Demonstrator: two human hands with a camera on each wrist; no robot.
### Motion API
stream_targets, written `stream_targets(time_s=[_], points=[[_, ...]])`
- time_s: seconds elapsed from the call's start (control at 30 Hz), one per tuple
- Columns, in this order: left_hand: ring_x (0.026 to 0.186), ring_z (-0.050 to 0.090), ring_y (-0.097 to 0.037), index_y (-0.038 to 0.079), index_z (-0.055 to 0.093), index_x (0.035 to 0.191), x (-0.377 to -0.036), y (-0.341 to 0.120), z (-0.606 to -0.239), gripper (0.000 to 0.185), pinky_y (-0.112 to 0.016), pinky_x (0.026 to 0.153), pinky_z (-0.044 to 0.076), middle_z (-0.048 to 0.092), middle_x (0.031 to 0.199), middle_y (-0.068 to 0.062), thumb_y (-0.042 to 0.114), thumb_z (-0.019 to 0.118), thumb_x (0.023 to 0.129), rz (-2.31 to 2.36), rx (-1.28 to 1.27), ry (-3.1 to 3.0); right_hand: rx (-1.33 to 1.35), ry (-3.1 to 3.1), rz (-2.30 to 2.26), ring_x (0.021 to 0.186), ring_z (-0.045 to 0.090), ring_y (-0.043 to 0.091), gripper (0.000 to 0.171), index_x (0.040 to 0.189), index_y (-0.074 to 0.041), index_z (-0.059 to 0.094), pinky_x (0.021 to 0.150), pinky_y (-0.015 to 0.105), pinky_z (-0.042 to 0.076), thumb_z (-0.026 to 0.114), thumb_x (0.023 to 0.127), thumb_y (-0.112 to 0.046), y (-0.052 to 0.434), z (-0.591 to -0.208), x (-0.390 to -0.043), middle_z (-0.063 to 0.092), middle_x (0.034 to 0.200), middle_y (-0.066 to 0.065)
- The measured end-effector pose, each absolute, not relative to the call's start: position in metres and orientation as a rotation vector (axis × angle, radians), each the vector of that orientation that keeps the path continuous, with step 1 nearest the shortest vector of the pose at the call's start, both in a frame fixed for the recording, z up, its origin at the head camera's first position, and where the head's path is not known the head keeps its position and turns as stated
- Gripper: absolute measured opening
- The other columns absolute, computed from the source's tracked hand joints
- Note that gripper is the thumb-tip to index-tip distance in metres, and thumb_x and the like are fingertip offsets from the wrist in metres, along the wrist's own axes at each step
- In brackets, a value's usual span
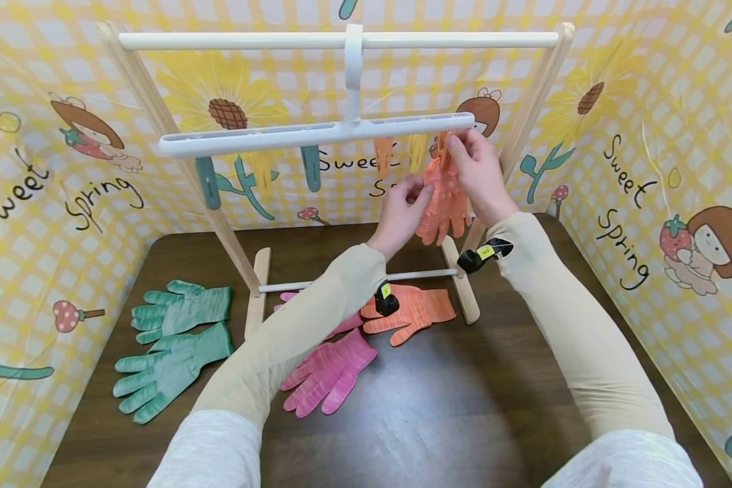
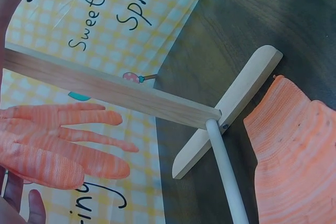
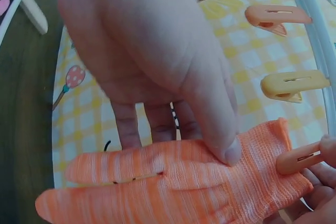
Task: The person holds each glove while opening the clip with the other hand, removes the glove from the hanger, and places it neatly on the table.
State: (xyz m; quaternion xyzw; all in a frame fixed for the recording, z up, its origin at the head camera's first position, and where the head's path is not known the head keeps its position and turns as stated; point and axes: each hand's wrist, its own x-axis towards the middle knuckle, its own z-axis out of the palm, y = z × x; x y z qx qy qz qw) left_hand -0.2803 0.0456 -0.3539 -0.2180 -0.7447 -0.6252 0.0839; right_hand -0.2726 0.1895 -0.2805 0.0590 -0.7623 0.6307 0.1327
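Observation:
An orange knit glove [image 1: 446, 210] hangs fingers down near the right end of a white clip hanger [image 1: 256, 135]. My left hand [image 1: 402, 213] pinches it by the side below the cuff; in the right wrist view, that thumb lies across the knit and the other fingers go behind. At the hanger's end my right hand [image 1: 484, 173] pinches an orange clip [image 3: 299, 160], whose tip overlaps the cuff. Beside it on the bar are a yellow clip [image 3: 294, 83] and another orange clip [image 3: 278, 15], with nothing in them.
The hanger hooks over the top rod [image 1: 463, 41] of a wooden stand. On the dark table [image 1: 427, 420] lie green gloves [image 1: 177, 366], pink gloves [image 1: 326, 373] and a second orange glove [image 1: 415, 312]. Teal clips [image 1: 207, 183] hang farther left. Patterned cloth walls surround the table.

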Motion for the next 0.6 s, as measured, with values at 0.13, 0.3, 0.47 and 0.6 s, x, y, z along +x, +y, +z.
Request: stream_targets(time_s=[0.13,0.3,0.47,0.6], points=[[0.079,0.055,-0.012,-0.003,0.068,0.105,-0.281,0.046,-0.356,0.017,-0.021,0.071,0.045,0.062,0.087,-0.007,0.012,0.059,0.106,-1.857,-0.665,-2.213,0.191,-2.133,1.889,0.104,0.056,0.015,0.024,0.125,-0.004,0.059,0.087,0.026,0.042,0.051,0.111,-0.021,0.190,-0.282,-0.273,0.065,0.111,0.004],[0.077,0.053,-0.015,-0.002,0.066,0.100,-0.281,0.045,-0.357,0.018,-0.023,0.069,0.043,0.058,0.084,-0.006,0.013,0.059,0.107,-1.869,-0.709,-2.210,0.183,-2.068,1.922,0.106,0.060,0.017,0.019,0.121,-0.006,0.063,0.088,0.026,0.045,0.054,0.109,-0.019,0.189,-0.284,-0.273,0.069,0.107,0.002],[0.078,0.054,-0.014,-0.002,0.068,0.107,-0.278,0.044,-0.361,0.020,-0.023,0.071,0.045,0.061,0.086,-0.005,0.015,0.059,0.107,-1.883,-0.690,-2.265,0.180,-2.034,1.912,0.105,0.058,0.014,0.016,0.117,-0.007,0.065,0.091,0.026,0.043,0.056,0.108,-0.017,0.190,-0.284,-0.274,0.067,0.106,0.000],[0.076,0.056,-0.011,-0.005,0.071,0.109,-0.277,0.043,-0.368,0.020,-0.022,0.071,0.046,0.065,0.087,-0.009,0.011,0.060,0.106,-1.890,-0.690,-2.263,0.225,-1.989,1.935,0.097,0.059,0.014,0.013,0.113,-0.007,0.065,0.096,0.029,0.044,0.056,0.108,-0.016,0.191,-0.285,-0.274,0.064,0.096,-0.002]])
